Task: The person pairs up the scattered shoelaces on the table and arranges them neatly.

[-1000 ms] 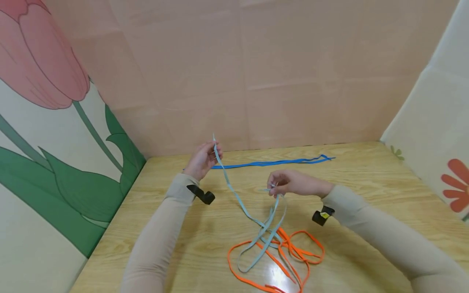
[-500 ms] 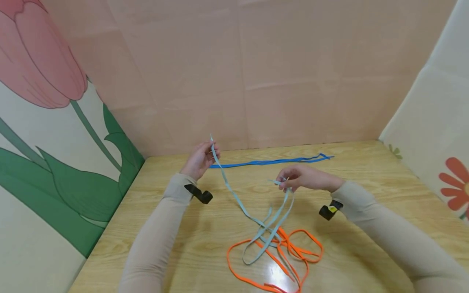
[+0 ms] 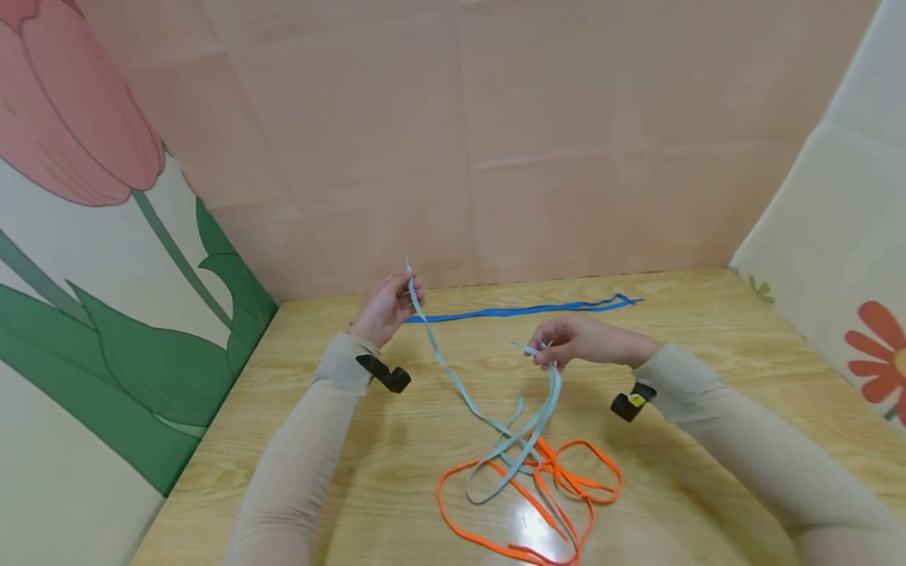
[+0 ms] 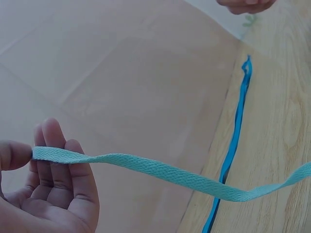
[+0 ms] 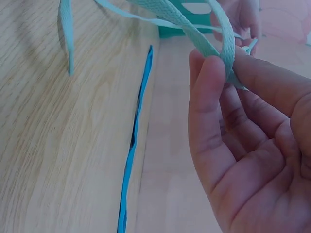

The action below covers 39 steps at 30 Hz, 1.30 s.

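Note:
A flat pale blue-green shoelace point(image 3: 451, 376) runs between the two raised hands and sags to the table in loose loops. My left hand point(image 3: 385, 308) pinches it close to one tip between thumb and fingers, as the left wrist view shows with the lace point(image 4: 165, 171) crossing the fingers. My right hand point(image 3: 576, 342) pinches crossing strands of the lace point(image 5: 226, 53) between thumb and forefinger, a short end poking out to the left. Below the right hand, the loops lie over a tangle of orange shoelaces point(image 3: 545, 503).
A blue shoelace point(image 3: 520, 310) lies stretched along the back of the wooden table point(image 3: 396, 487), folded into strands. Behind it rises a pinkish backdrop point(image 3: 467, 157). Printed flower panels stand at the left point(image 3: 99, 362) and right point(image 3: 835, 259).
My right hand has moved slightly right and up, and the strands under it now hang closer together. The left hand stays almost where it was, still pinching the lace.

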Motion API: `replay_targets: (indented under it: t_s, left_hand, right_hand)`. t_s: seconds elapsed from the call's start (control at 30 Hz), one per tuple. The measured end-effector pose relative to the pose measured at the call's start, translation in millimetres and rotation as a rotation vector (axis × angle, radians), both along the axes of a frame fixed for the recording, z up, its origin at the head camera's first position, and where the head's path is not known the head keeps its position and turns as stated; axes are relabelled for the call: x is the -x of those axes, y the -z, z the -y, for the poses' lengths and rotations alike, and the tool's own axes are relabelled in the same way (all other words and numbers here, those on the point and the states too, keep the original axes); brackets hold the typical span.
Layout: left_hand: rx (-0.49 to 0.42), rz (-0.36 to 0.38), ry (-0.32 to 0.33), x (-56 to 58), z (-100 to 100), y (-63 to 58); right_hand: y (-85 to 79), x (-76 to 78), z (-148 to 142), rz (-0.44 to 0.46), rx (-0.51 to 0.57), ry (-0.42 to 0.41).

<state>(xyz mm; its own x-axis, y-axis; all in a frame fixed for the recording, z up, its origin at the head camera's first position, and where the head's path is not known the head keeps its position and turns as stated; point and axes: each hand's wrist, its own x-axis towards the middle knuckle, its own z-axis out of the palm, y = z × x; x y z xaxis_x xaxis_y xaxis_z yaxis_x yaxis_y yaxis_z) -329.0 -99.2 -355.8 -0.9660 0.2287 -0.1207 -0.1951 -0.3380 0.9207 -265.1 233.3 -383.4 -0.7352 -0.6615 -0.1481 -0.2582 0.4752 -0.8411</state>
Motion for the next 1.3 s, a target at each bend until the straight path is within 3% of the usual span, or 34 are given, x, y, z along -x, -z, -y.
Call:
replay_targets:
  t_s: [0.3,0.57,0.73,1.0,1.3]
  left_hand:
    - [-0.012,0.003,-0.017,-0.3,3,0.1]
    - [-0.012,0.007,-0.019,-1.1,5,-0.6]
    - [-0.02,0.012,-0.032,-0.6,6,0.2]
    - [-0.024,0.002,-0.028,0.7,13,-0.9]
    - [-0.034,0.005,-0.029,0.0,13,-0.3]
  right_hand:
    - [-6.6,1.3,0,-0.006,0.06,0.05]
    - [-7.4,0.5,-7,-0.043,0.041,0.047]
    - [-9.0,2.3,-15,-0.07,0.017,0.119]
    - [-17.3,7.9,-37,-0.093,0.163,0.238]
    - [-23.4,15.2,-62,-0.073,0.428,0.324]
